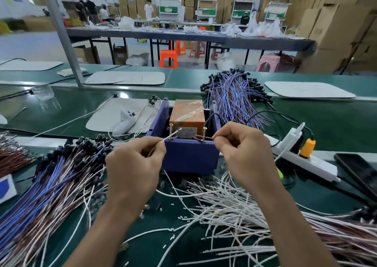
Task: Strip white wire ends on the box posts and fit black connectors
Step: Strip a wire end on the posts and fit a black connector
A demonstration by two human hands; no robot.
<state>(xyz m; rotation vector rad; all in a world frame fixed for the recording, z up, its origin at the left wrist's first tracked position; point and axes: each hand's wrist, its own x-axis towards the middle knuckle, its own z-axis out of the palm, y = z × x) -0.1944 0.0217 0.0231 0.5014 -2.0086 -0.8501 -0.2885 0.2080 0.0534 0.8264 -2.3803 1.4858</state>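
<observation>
A blue box [189, 156] with an orange block [186, 113] inside stands at the table's middle, two brass posts [171, 131] rising at its near edge. My left hand [134, 164] pinches a white wire [172, 134] whose end points up toward the left post. My right hand [246, 154] pinches a brownish wire end [205, 137] lying by the right post [204, 134]. Loose white wires [224, 201] lie in front of the box. Black connectors [81, 146] cap a bundle at the left.
Blue and brown wire bundles lie at left [40, 195], behind the box [234, 97] and at far right [342, 236]. A white power strip [306, 160] with an orange plug and a phone [359, 172] lie right. A white handheld tool [124, 121] rests on a mat.
</observation>
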